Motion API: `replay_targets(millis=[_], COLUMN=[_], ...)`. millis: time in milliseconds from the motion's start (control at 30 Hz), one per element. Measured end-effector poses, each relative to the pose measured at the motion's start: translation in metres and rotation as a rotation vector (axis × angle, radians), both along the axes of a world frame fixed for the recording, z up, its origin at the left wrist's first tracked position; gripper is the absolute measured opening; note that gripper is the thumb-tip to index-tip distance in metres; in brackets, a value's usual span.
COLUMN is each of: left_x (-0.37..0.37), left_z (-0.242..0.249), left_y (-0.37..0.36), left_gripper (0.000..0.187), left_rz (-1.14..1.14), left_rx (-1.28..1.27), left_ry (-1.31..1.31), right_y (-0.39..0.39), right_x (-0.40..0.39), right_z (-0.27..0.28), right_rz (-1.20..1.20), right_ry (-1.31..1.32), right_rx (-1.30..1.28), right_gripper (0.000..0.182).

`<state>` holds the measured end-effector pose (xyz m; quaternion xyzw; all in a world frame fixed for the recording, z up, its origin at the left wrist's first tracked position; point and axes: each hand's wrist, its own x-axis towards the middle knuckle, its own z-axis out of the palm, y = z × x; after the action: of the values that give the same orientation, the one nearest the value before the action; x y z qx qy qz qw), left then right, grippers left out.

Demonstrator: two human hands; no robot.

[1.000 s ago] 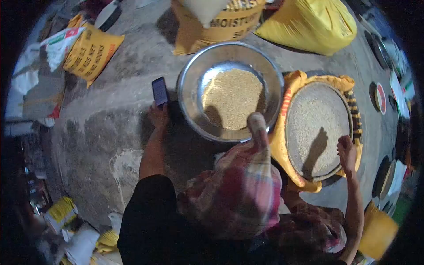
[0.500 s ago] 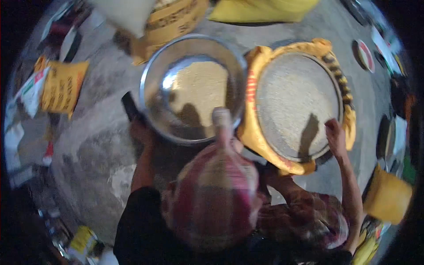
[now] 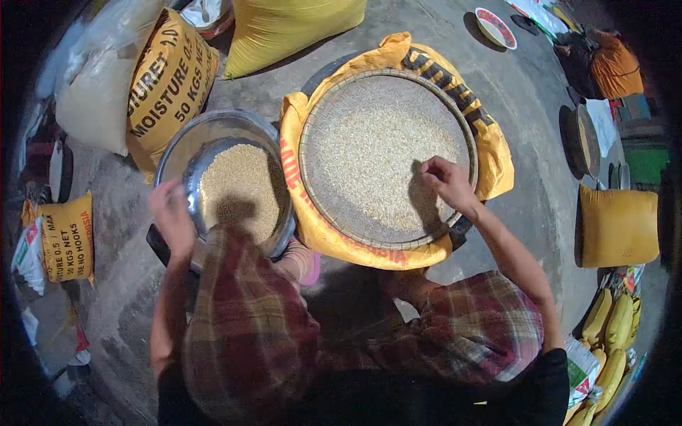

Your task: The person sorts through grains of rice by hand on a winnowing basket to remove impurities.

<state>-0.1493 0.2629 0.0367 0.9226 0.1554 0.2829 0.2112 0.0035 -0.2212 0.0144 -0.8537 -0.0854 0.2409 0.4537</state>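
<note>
My left hand (image 3: 172,216) is blurred by motion over the left rim of a metal basin (image 3: 174,160); whether it holds anything is too smeared to tell. Tan grain (image 3: 238,186) lies in the basin. My right hand (image 3: 449,181) is closed in a pinch above the right part of a round woven tray (image 3: 341,106), its thumb and fingertips together; anything between them is too small to make out. Pale grain (image 3: 383,160) is spread over the tray. A yellow sack (image 3: 334,238) with printed letters surrounds the tray's rim.
Printed sacks (image 3: 174,78) and a full yellow sack (image 3: 291,32) stand beyond the basin. A dish (image 3: 496,30) lies at the upper right. Another person (image 3: 614,65) in orange is at the far right. A yellow container (image 3: 618,227) and corn-like yellow items (image 3: 611,326) are at the right.
The view has shifted right, so basin and tray appear further left. My left hand has moved up to the basin's rim. My right hand has moved inward over the grain.
</note>
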Motion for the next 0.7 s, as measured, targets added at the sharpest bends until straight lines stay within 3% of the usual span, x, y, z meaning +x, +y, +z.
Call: replay_targets(millis=[67,133,200,300,367,500,700], left_x=[0.044,0.071,0.080,0.092,0.095,0.087,0.084], left_z=[0.008,0.029,0.014,-0.017,-0.035,-0.051,-0.060], left_y=[-0.041,-0.107,-0.139,-0.178,-0.202,-0.233,-0.245], left_gripper=[0.014,0.013,0.013,0.013,0.017,0.017,0.016], left_rz=[-0.496,-0.917,-1.168,-1.304,-1.377,-1.387,-1.406], left_rx=[-0.055,0.124,0.072,0.082,-0.104,-0.112,-0.045], left_ry=[0.082,0.236,0.341,0.375,0.293,0.271,0.335], right_y=[-0.001,0.002,0.004,0.008,0.009,0.022,0.028], right_x=[-0.016,-0.033,-0.048,-0.068,-0.078,-0.083,-0.082], right_z=[-0.003,-0.003,-0.006,-0.002,-0.006,-0.002,-0.022], right_rz=[0.130,0.159,0.159,0.153,0.190,0.324,0.434], right_ry=[-0.095,-0.099,-0.095,-0.070,-0.236,-0.282,-0.368], right_rx=[-0.034,0.031,0.051,-0.069,0.009,0.067,-0.015], right_gripper=[0.009,0.008,0.008,0.012,0.014,0.020,0.011])
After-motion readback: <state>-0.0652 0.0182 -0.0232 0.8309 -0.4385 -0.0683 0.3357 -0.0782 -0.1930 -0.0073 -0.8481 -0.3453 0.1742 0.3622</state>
